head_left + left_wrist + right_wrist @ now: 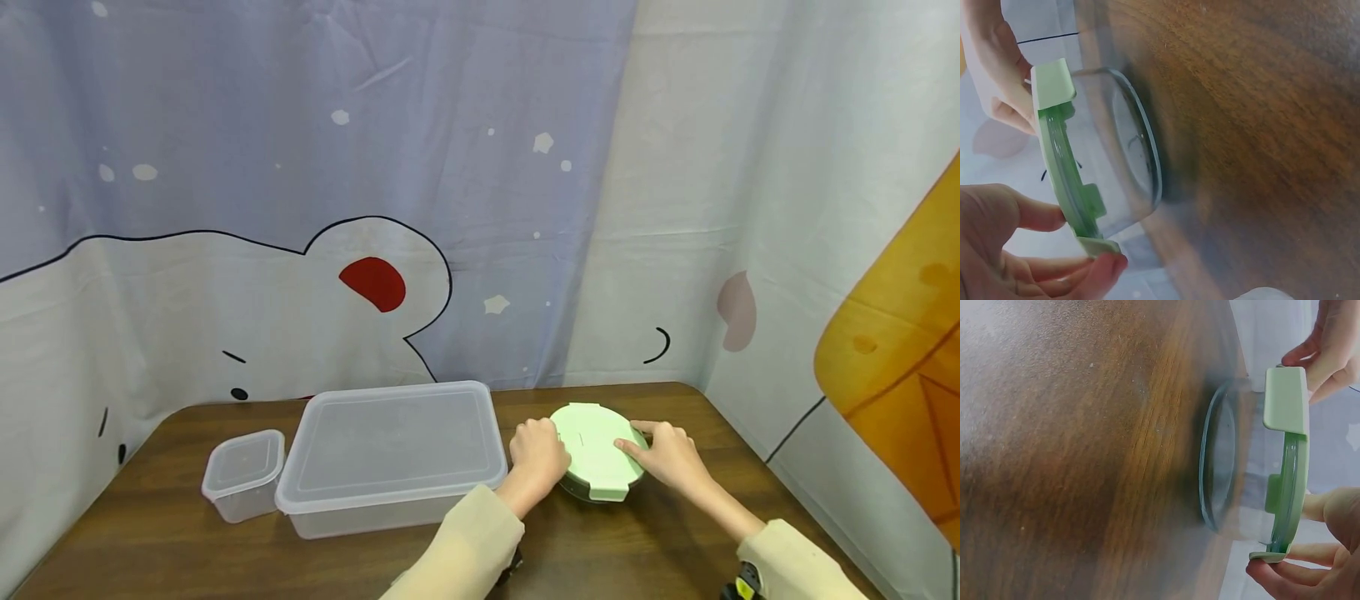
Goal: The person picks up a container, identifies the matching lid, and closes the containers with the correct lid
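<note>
A round glass food container with a pale green lid [592, 442] stands on the wooden table; its clear glass bowl [1113, 156] shows below the lid in both wrist views. My left hand [538, 454] is at the lid's left side. Its thumb lies against the lid's edge and its fingers grip a side latch [1099, 245]. Opposite, my right hand [670, 457] has its thumb on the lid top and fingertips under another side latch [1266, 556]. Both of these latches stick outward. The front latch [1286, 400] hangs down over the rim.
Left of the hands stands a large clear plastic box [397, 446] with a frosted lid. A smaller clear lidded box [243, 475] sits at its left. A printed curtain [480, 208] hangs behind the wooden table [585, 550] and along its sides.
</note>
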The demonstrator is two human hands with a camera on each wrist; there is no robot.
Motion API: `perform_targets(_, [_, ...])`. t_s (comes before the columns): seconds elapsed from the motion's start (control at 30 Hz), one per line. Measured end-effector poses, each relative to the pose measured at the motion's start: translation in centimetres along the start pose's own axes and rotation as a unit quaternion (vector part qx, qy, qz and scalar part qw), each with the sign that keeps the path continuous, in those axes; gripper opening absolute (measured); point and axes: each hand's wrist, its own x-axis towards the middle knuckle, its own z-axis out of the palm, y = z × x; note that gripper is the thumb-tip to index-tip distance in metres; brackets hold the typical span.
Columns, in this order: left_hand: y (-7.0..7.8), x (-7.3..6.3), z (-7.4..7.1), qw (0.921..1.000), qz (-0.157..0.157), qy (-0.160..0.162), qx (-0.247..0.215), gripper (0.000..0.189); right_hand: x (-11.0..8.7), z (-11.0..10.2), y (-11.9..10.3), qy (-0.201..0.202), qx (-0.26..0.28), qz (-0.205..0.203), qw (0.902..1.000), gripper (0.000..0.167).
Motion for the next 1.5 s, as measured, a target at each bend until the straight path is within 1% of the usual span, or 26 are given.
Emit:
perform_targets(0.13, [-0.5,0.2,0.0,0.9983,-0.005,0.0,-0.058,0.017,0.2,-0.1,0.0,-0.002,0.001,0.0,1.0,0.054])
perform_targets(0.23, [-0.9,0.3,-0.1,0.9957,-0.008,0.008,-0.092,0.019,0.3,-0.1,0.0,-0.006,0.004,0.0,1.0,0.055])
perform_targets(0.43, [-1.2,0.2,-0.1,0.9908,-0.001,0.021,-0.134,0.03,0.1,0.0,0.2,-0.004,0.015,0.001,0.9999,0.056])
perform_targets(0.6, [-1.3,-0.1,0.0,0.9885,0.003,0.035,-0.147,0.041,-0.1,0.2,0.3,-0.005,0.023,0.008,0.9997,0.058])
perform_targets(0.77, [-1.3,-0.2,0.0,0.9872,0.009,0.054,-0.15,0.042,-0.2,0.3,0.3,0.0,0.018,0.018,0.9997,0.058])
perform_targets(0.83, [-1.3,-0.2,0.0,0.9864,0.012,0.056,-0.154,0.042,-0.2,0.2,0.3,0.001,0.013,0.02,0.9997,0.057])
perform_targets(1.07, [-1.2,-0.1,0.3,0.9834,0.008,0.042,-0.176,0.047,-0.3,0.0,0.2,-0.007,0.03,0.035,0.9989,0.056])
perform_targets(1.2, [-1.2,0.0,0.3,0.9847,0.009,0.042,-0.169,0.044,-0.3,0.0,0.2,-0.006,0.034,0.044,0.9984,0.056])
perform_targets(1.3, [-1.3,0.0,0.2,0.9858,0.001,0.041,-0.163,0.039,-0.3,0.1,0.2,-0.007,0.038,0.045,0.9982,0.058])
perform_targets(1.5, [-1.4,0.0,0.1,0.9806,-0.013,0.013,-0.195,0.041,-0.1,0.0,0.2,-0.011,0.04,0.051,0.9978,0.059])
